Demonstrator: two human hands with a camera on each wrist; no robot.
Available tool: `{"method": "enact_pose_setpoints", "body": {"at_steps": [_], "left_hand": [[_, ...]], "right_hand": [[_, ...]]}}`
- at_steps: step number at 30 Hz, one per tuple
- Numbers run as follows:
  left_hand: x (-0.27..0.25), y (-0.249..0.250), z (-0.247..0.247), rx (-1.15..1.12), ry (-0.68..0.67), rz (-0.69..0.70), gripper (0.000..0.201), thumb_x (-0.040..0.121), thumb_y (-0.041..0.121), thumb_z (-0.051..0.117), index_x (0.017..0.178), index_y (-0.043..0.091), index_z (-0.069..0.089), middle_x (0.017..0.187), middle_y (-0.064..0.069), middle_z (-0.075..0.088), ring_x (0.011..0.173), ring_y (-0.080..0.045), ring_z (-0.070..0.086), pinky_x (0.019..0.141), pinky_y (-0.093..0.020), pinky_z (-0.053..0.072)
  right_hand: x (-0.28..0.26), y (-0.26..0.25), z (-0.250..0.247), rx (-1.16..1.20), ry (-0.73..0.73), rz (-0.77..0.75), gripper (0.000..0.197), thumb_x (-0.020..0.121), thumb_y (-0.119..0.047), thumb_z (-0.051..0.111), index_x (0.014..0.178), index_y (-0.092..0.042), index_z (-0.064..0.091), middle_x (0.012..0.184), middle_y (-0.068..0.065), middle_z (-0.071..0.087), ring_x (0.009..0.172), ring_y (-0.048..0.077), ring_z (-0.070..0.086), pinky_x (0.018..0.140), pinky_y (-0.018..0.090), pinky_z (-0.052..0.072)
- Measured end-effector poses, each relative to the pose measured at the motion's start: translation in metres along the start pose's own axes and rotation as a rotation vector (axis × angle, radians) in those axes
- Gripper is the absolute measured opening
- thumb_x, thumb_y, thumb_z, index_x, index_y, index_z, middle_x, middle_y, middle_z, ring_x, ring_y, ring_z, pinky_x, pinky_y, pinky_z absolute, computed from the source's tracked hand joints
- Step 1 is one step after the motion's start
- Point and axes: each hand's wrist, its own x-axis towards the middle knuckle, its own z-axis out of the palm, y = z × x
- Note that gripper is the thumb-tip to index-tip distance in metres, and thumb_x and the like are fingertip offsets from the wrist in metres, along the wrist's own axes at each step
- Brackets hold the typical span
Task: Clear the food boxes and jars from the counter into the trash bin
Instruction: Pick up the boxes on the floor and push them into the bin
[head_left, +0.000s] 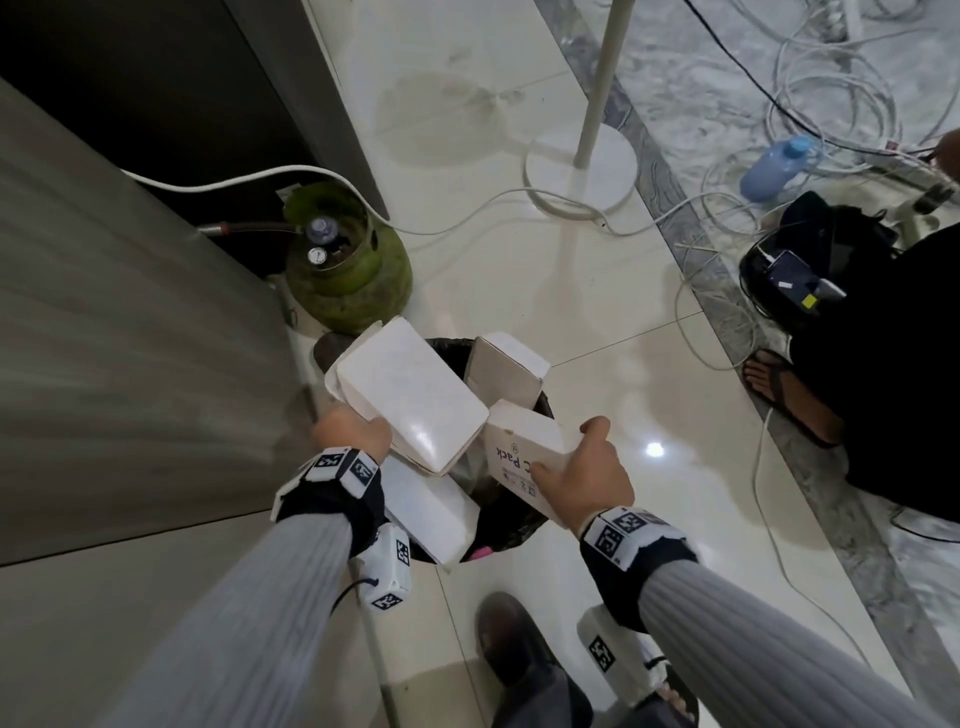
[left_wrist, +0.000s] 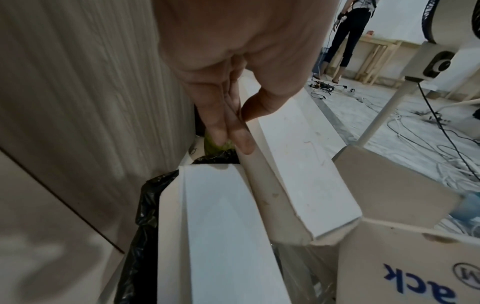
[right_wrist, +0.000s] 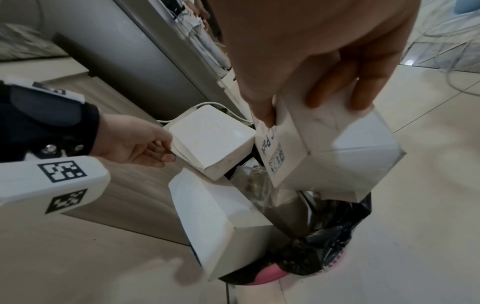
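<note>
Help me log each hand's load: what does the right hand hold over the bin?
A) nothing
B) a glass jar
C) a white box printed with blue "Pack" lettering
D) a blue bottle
C: the right hand holds the printed white box above the black-lined trash bin.

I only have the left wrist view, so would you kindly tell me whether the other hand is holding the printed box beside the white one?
Observer: Yes. The right hand grips the printed box, with the thumb on the lettered face and the fingers curled over the next face.
Operator: Thank you. Is that box down inside the bin?
Observer: No. It hangs tilted over the mouth of the trash bin, and most of it is above the rim.
Operator: What colour is the bin under the black liner?
Observer: Pink. A strip of its rim shows below the black liner in the right wrist view.
</note>
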Motion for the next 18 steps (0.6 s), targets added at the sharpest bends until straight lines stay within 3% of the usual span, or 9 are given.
{"method": "enact_pose_setpoints", "body": {"at_steps": [3, 5, 10, 14, 17, 18], "left_hand": [[0.006, 0.000, 0.010, 0.107, -0.037, 0.002, 0.014, 0.082, 0.017, 0.051, 0.077, 0.006, 0.058, 0.100, -0.014, 0.073, 0.093, -0.033, 0.067, 0.073, -0.033, 0.052], [0.012, -0.002, 0.015, 0.154, -0.042, 0.011, 0.016, 0.082, 0.020, 0.050, 0.068, 0.011, 0.050, 0.098, -0.014, 0.072, 0.091, -0.033, 0.067, 0.075, -0.034, 0.053], [0.011, -0.004, 0.018, 0.223, -0.034, 0.035, 0.021, 0.079, 0.024, 0.052, 0.080, 0.004, 0.061, 0.089, -0.014, 0.068, 0.073, -0.030, 0.057, 0.063, -0.029, 0.041], [0.009, -0.013, 0.020, 0.168, -0.010, 0.089, 0.022, 0.081, 0.031, 0.052, 0.083, 0.011, 0.061, 0.092, -0.009, 0.067, 0.082, -0.031, 0.059, 0.075, -0.032, 0.046], [0.000, -0.021, 0.018, 0.092, -0.006, 0.091, 0.014, 0.085, 0.025, 0.054, 0.075, 0.014, 0.056, 0.081, -0.004, 0.058, 0.086, -0.027, 0.054, 0.083, -0.033, 0.044], [-0.004, -0.024, 0.017, 0.071, -0.007, 0.093, 0.012, 0.085, 0.022, 0.053, 0.080, 0.013, 0.058, 0.083, -0.004, 0.057, 0.090, -0.029, 0.054, 0.085, -0.033, 0.043]], "right_hand": [[0.005, 0.004, 0.002, -0.031, 0.009, -0.003, 0.063, 0.075, -0.039, 0.069, 0.118, -0.014, 0.030, 0.109, 0.008, 0.057, 0.089, 0.030, 0.064, 0.066, 0.035, 0.052], [0.007, 0.007, 0.002, -0.041, 0.020, -0.013, 0.064, 0.076, -0.040, 0.069, 0.120, -0.014, 0.031, 0.113, 0.008, 0.055, 0.090, 0.030, 0.064, 0.066, 0.034, 0.051], [0.005, 0.013, 0.003, -0.081, 0.030, -0.083, 0.073, 0.078, -0.046, 0.069, 0.132, -0.015, 0.031, 0.127, 0.006, 0.044, 0.097, 0.029, 0.064, 0.065, 0.030, 0.043], [-0.001, 0.015, 0.002, -0.076, 0.020, -0.094, 0.072, 0.080, -0.050, 0.066, 0.133, -0.016, 0.031, 0.126, 0.006, 0.048, 0.101, 0.028, 0.063, 0.070, 0.033, 0.046], [-0.010, 0.015, -0.002, -0.196, 0.064, -0.132, 0.064, 0.080, -0.056, 0.059, 0.127, -0.018, 0.037, 0.116, 0.003, 0.061, 0.101, 0.028, 0.062, 0.081, 0.037, 0.043], [-0.015, 0.016, -0.004, -0.257, 0.086, -0.158, 0.062, 0.079, -0.057, 0.058, 0.123, -0.018, 0.041, 0.109, 0.001, 0.065, 0.101, 0.029, 0.059, 0.083, 0.038, 0.039]]}}
